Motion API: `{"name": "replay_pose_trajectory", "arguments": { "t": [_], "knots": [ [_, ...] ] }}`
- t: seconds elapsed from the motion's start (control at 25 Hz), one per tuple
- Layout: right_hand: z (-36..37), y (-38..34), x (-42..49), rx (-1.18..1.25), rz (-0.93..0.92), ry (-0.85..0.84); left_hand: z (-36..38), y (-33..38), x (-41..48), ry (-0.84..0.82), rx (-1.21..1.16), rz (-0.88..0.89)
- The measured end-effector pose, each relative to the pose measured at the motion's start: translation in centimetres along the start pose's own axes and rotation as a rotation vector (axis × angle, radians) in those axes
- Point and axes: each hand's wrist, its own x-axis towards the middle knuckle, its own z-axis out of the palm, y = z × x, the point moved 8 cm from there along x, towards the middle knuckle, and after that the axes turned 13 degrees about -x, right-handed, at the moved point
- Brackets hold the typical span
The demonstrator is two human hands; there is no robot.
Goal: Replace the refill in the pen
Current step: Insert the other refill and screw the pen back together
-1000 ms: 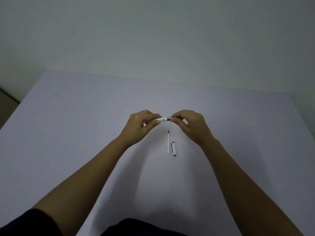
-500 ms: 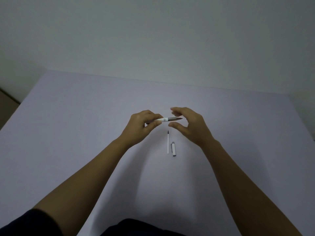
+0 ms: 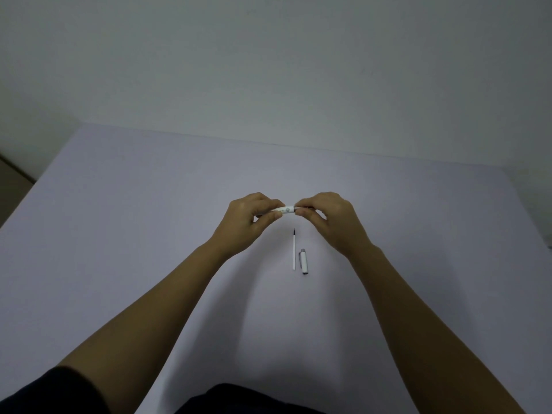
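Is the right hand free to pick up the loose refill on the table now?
Probably not: the right hand is pinching the pen. Nothing covers the refill.

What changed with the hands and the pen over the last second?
The right hand, which had opened and let go of the pen's tip half a second ago, has closed on it again, as it was a second ago. The left hand kept its grip on the pen throughout. The loose refill and cap stayed put on the table.
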Motion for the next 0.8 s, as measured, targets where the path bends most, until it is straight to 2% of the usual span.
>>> {"name": "replay_pose_trajectory", "arguments": {
  "t": [0.28, 0.44, 0.56, 0.68, 0.8],
  "knots": [
    [0.0, 0.2, 0.3, 0.106, 0.034, -0.015, -0.2, -0.3, -0.1, 0.026, -0.028, -0.017],
    [1.6, 3.4, -0.7, 0.302, 0.312, -0.031, -0.4, -0.9, -0.3, 0.037, -0.043, -0.058],
    [4.2, 6.1, -3.6, 0.203, 0.523, -0.028, -0.4, -1.1, -0.7, 0.032, -0.042, -0.073],
    [8.7, 7.9, -7.2, 0.055, 0.694, -0.233, -0.8, -1.0, -0.5, 0.046, -0.044, -0.067],
    [12.4, 7.7, -10.2, 0.010, 0.741, -0.459, -1.1, -0.9, -0.3, 0.055, -0.055, -0.063]
  ]
}}
